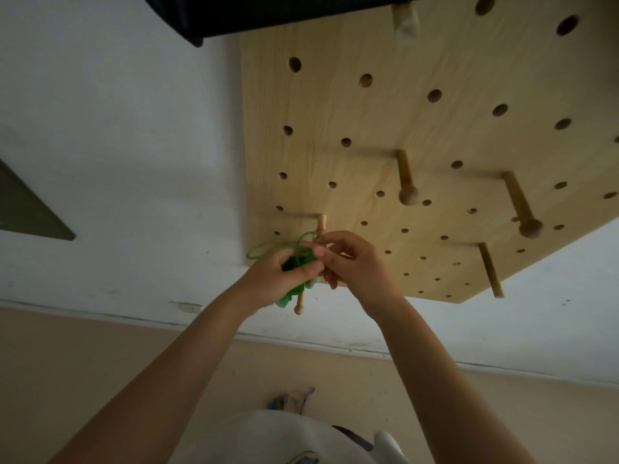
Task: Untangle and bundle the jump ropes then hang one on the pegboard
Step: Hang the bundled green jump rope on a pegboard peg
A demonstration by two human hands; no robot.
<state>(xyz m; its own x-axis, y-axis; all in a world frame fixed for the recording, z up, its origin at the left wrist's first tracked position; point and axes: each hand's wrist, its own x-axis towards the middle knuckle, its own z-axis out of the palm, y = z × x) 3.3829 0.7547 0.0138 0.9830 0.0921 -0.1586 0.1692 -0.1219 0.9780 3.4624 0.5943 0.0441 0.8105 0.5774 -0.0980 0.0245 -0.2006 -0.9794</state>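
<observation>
A bundled green jump rope (294, 259) with green handles is held against the lower left corner of the wooden pegboard (385, 122). My left hand (284, 276) grips the bundle and its handles. My right hand (351, 259) pinches a green loop of the rope at a wooden peg (321, 226) that sticks out of the board. The peg's knob end (298, 309) shows below my left hand. Most of the bundle is hidden by my fingers.
Several other wooden pegs (407, 182) stick out of the pegboard to the right. The board hangs on a white wall (117, 128). Below lie a beige floor (83, 363) and another coloured rope (284, 401). A dark object (268, 11) overhangs the top.
</observation>
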